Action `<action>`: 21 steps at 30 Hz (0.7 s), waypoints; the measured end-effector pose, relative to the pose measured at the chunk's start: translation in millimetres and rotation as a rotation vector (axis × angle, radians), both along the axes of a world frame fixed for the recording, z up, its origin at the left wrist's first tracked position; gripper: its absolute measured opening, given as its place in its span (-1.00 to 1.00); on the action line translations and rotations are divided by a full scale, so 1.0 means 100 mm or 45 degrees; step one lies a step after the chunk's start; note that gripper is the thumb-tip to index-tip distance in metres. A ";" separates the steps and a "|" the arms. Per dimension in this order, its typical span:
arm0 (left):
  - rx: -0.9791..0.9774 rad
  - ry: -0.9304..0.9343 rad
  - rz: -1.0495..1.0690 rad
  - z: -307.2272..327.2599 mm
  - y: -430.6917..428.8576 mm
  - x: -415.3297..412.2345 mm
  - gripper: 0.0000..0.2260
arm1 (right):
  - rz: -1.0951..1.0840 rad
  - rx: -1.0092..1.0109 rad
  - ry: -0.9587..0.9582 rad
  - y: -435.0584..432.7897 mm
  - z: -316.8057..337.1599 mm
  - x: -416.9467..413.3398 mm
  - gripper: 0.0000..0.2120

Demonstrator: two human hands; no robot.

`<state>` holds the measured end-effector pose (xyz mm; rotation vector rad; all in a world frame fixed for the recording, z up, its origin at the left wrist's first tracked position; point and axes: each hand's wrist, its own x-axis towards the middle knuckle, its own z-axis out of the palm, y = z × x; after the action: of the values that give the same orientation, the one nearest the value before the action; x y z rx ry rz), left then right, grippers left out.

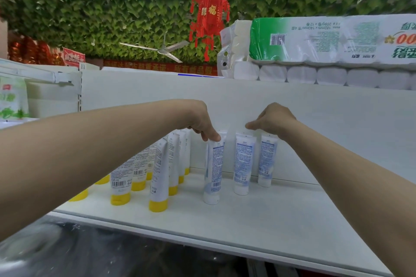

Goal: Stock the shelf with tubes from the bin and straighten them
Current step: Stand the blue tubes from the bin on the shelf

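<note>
On the white shelf (258, 216) stand three white-capped tubes with blue print, cap down. My left hand (200, 119) pinches the crimped top of the front left tube (213, 168). My right hand (273, 119) hovers over the middle tube (243, 162) and the right tube (267, 159), its fingers curled down at their tops; I cannot tell if it grips one. To the left, several yellow-capped tubes (159, 177) stand in rows, some leaning. No bin is in view.
The shelf's white back panel (315, 114) rises right behind the tubes. Packs of toilet paper (326, 51) lie on top of it. A red lantern (209, 20) and a ceiling fan (162, 49) hang beyond. Green bags (11, 101) stand at far left.
</note>
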<state>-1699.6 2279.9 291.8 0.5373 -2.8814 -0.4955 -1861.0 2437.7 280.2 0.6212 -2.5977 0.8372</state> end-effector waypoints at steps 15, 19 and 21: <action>-0.014 0.087 0.041 -0.09 0.03 -0.07 -0.52 | -0.063 0.158 0.133 -0.12 -0.20 0.15 -0.64; -0.060 0.100 0.051 -0.09 0.00 -0.08 -0.51 | -0.066 0.154 0.137 -0.12 -0.21 0.12 -0.69; -0.076 0.105 0.055 -0.09 0.00 -0.07 -0.52 | -0.063 0.145 0.130 -0.12 -0.21 0.11 -0.69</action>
<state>-1706.9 2279.9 283.3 0.5546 -2.7901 -0.4134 -1850.4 2426.0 259.7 0.6113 -2.5705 0.6287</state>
